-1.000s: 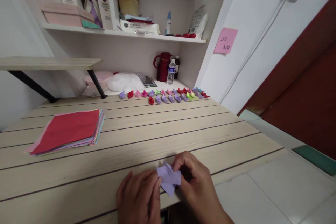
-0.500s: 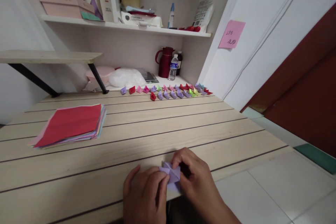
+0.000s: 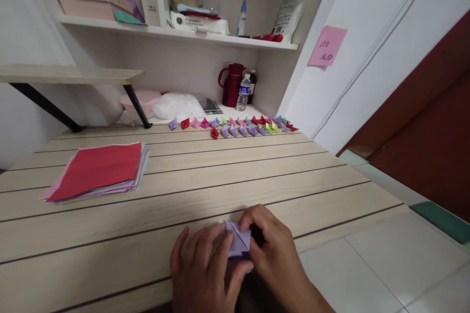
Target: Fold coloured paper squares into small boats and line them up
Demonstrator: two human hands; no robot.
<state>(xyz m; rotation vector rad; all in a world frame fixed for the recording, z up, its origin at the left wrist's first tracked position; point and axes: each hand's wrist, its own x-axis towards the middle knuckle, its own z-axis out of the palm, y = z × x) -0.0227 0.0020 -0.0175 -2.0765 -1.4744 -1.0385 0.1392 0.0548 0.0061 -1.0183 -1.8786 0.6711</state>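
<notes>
A small piece of lilac origami paper (image 3: 239,238), folded with a diagonal crease across its face, is between my hands at the table's front edge. My right hand (image 3: 273,244) pinches its right side between thumb and curled fingers. On the left side, the fingertips of my left hand (image 3: 205,264) press against the paper, with the thumb apart below it. Part of the paper's underside is hidden by my hands. Toward the back of the table stand two rows of small folded paper boats (image 3: 233,130) in red, pink, lilac, green and other colours.
A stack of square coloured paper (image 3: 99,171), red on top, lies on the left of the slatted table (image 3: 176,200). Behind stand a dark red jug (image 3: 232,85), a water bottle (image 3: 243,93) and a plastic bag (image 3: 178,107). A small raised shelf (image 3: 69,76) stands at the left.
The lilac paper now shows a flatter face with a diagonal crease. My left thumb has moved off its front, down and right, while my right hand keeps its pinch.
</notes>
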